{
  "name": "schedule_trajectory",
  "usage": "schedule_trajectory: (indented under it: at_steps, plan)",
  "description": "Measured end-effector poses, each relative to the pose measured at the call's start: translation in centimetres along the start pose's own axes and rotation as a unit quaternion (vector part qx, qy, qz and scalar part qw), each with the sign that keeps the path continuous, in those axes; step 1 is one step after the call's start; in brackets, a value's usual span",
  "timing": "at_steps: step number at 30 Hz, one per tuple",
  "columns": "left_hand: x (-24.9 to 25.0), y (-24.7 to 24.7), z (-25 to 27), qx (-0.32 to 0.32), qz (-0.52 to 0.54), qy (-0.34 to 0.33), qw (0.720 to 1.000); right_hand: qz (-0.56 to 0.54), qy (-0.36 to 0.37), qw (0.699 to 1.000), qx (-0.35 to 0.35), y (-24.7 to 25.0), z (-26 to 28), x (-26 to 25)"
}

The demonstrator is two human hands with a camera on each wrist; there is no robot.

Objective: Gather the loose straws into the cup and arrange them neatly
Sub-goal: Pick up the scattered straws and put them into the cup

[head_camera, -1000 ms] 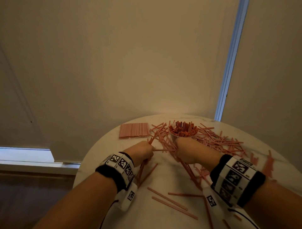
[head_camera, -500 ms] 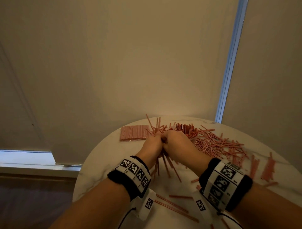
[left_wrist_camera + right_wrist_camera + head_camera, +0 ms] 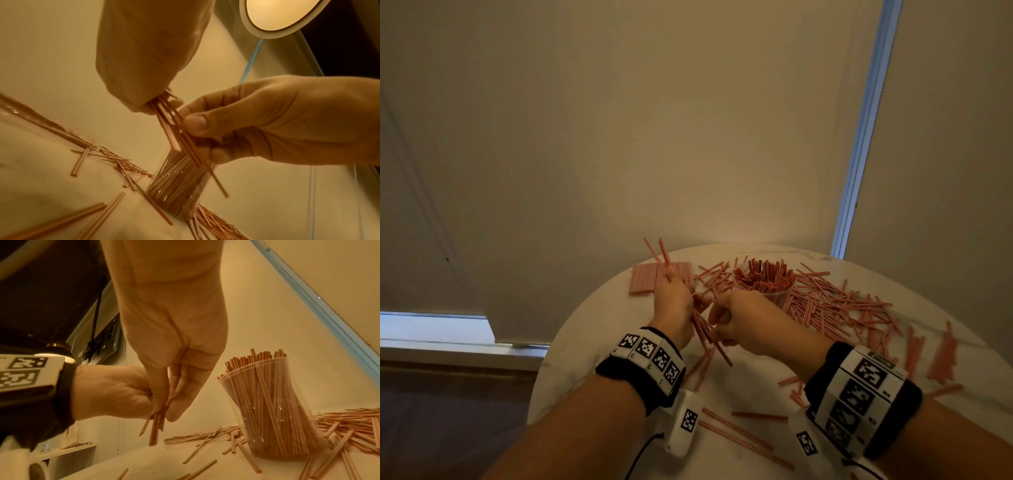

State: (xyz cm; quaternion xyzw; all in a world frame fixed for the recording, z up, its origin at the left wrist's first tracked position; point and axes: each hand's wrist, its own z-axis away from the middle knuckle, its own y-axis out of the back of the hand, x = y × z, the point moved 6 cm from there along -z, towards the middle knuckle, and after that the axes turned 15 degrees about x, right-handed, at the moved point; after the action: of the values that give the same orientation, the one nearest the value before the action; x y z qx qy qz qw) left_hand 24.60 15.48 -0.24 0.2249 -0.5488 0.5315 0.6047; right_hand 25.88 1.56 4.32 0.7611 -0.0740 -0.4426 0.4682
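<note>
While our hands meet above the round surface (image 3: 592,308), the left hand (image 3: 674,305) grips a small bundle of straws (image 3: 702,329), its ends sticking out above and below the fist. Our right hand (image 3: 743,322) pinches the same bundle just beside it. Behind the right hand stands the clear cup (image 3: 273,410), packed with upright straws. Loose straws (image 3: 839,308) crowd the surface to its right, nearly out to the edge, and a flat packet (image 3: 650,279) lies by the far left rim. Bare room remains near our left wrist.
</note>
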Motion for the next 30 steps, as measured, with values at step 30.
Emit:
schedule_trajectory:
  at_steps: [30]
  plan:
    - [1.0, -4.2, 7.5, -0.331, -0.23, -0.223, 0.887, 0.049, 0.033, 0.989, 0.136, 9.0, -4.3, -3.3]
